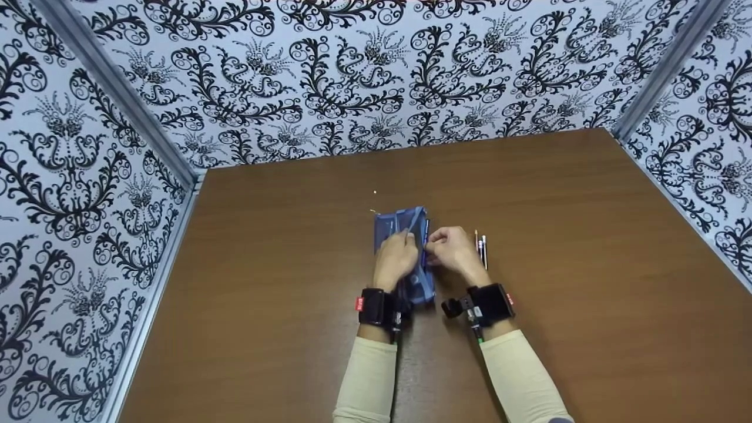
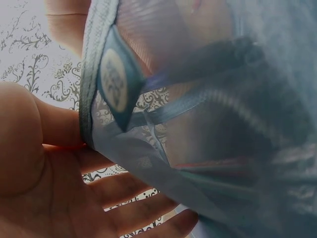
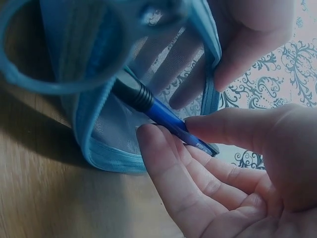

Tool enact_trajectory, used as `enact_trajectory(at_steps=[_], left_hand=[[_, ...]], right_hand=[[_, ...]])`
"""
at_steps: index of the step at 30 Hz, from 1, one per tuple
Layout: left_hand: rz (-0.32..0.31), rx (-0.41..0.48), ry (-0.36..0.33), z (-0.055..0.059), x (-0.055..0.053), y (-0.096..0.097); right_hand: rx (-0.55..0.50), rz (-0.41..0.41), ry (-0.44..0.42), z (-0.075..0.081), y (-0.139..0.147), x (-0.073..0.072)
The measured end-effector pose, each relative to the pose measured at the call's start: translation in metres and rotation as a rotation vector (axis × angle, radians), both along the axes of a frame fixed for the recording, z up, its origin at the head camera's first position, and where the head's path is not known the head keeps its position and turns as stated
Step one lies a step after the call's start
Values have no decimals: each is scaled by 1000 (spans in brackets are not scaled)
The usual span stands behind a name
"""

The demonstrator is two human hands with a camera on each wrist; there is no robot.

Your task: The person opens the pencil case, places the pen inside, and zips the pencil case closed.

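A blue mesh pencil case [image 1: 420, 289] is held up over the table in the head view. My left hand [image 1: 397, 257] grips its zippered edge, thumb on one side and fingers on the other, as the left wrist view shows. With thumb and fingers, my right hand [image 1: 453, 249] pinches a blue pen [image 3: 167, 118] at the case's open side. The pen's black grip end points into the opening, and its other end lies between my fingertips. A light blue ring-shaped loop [image 3: 64, 88] hangs across the opening. Through the mesh, some slim items show blurred inside.
Several pencils [image 1: 481, 249] lie on the brown table [image 1: 282, 252], just right of my right hand. Beyond the case is a tiny pale speck [image 1: 375, 192]. Patterned walls [image 1: 376, 76] enclose the table at the back and both sides.
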State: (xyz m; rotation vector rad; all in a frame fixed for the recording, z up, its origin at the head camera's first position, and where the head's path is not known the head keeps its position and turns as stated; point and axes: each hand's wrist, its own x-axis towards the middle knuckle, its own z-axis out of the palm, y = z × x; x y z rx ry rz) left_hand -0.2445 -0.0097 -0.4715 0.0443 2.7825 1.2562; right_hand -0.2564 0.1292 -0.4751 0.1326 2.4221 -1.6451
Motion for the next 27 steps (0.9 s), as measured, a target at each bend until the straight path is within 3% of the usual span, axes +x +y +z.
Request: enact_trajectory(at_steps=[10,18,27], left_hand=[[-5,-39,70,0,0,0],[2,-69,85,-2,-1,0],[1,-73,89,-2,-1,1]], right_hand=[[-31,40,29,-3,-2,0],[83,73,89,1,3,3],[89,56,103,4,13,3]])
